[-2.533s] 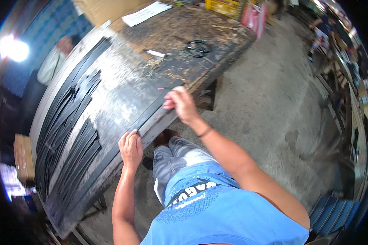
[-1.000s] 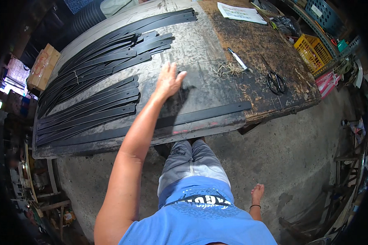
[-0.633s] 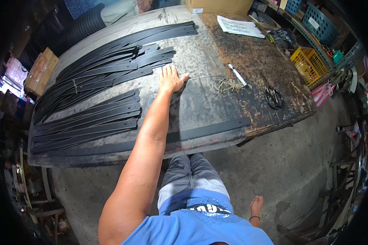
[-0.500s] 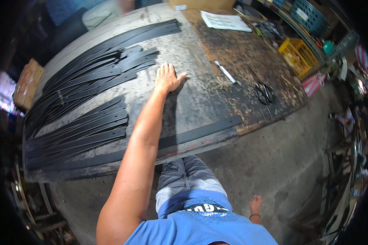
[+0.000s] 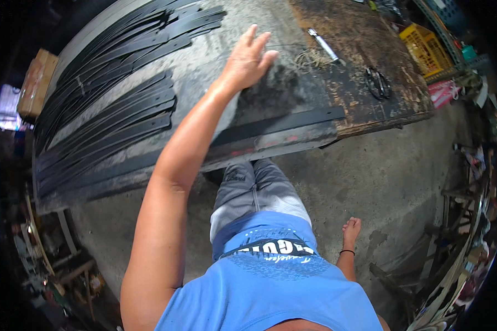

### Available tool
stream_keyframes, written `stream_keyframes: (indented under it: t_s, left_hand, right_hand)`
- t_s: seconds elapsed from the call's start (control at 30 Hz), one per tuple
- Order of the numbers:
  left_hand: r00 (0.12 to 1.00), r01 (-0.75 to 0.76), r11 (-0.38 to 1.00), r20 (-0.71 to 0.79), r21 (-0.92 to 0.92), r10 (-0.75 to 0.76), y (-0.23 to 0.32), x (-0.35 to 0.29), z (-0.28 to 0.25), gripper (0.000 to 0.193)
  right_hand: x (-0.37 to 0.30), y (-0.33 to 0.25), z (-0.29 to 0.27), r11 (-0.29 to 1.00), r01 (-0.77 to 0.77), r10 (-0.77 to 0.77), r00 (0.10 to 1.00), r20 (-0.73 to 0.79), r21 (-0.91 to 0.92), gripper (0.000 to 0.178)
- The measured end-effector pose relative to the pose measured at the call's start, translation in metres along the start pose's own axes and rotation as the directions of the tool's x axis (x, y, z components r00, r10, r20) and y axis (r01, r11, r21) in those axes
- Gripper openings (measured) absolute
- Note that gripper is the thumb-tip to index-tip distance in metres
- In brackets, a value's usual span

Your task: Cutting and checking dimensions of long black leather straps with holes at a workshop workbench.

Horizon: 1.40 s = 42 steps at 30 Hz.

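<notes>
My left hand (image 5: 247,62) is open over the table, fingers spread and holding nothing; its dark shadow falls on the tabletop beside it. Left of it lies a fan of long flat black strips (image 5: 149,41), some with small holes near their ends. A second bundle of black strips (image 5: 132,110) sits nearer to me. One single black strip (image 5: 281,123) runs along the front edge, passing behind my left forearm. Hanging low at my right side, away from the table, my right hand (image 5: 350,229) looks loosely open and empty, with a dark band round its wrist.
On the worn wooden part of the table (image 5: 364,33) are a slim white-and-grey tool (image 5: 324,45), a tangle of pale fibres (image 5: 310,59) and black-handled scissors (image 5: 377,84). A cardboard box (image 5: 37,83) stands at the left, a yellow crate (image 5: 425,51) at the far right.
My left hand has lifted from the tabletop and shifted right, with its fingers still spread. The view has tilted down, so the table sits higher in the picture. The strips lie as before.
</notes>
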<state>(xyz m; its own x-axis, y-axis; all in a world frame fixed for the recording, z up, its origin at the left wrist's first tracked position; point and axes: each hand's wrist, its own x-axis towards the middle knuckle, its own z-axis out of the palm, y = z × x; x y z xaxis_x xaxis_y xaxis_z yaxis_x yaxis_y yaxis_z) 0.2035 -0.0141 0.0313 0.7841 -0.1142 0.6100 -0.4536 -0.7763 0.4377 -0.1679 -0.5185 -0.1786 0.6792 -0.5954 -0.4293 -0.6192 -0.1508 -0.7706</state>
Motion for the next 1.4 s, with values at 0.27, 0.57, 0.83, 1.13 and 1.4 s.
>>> stream_keyframes:
  t_s: [0.27, 0.57, 0.83, 1.13, 1.4]
  left_hand:
    - [0.985, 0.098, 0.995, 0.147, -0.018, -0.094, 0.036, -0.160, -0.099, 0.014]
    - [0.918, -0.200, 0.903, 0.396, 0.380, 0.037, 0.068, -0.187, -0.095, 0.058]
    - [0.977, -0.095, 0.978, 0.206, 0.183, 0.056, 0.052, -0.187, -0.092, 0.026]
    - [0.977, 0.036, 0.982, 0.199, 0.186, -0.074, 0.044, -0.172, -0.102, 0.010]
    - [0.945, 0.100, 0.975, 0.287, 0.200, -0.156, 0.038, -0.161, -0.100, 0.016]
  right_hand:
    - [0.019, 0.011, 0.017, 0.972, -0.076, 0.076, 0.997, -0.008, -0.224, 0.014]
    - [0.021, -0.003, 0.052, 0.985, 0.080, -0.073, 0.996, 0.051, -0.150, 0.014]
    - [0.024, 0.040, 0.039, 0.999, -0.031, 0.033, 0.993, 0.111, -0.026, 0.009]
    - [0.009, 0.018, 0.020, 0.988, -0.150, 0.146, 0.985, 0.096, 0.038, 0.008]
    - [0.010, 0.003, 0.020, 0.986, -0.098, 0.099, 0.995, 0.000, 0.134, 0.022]
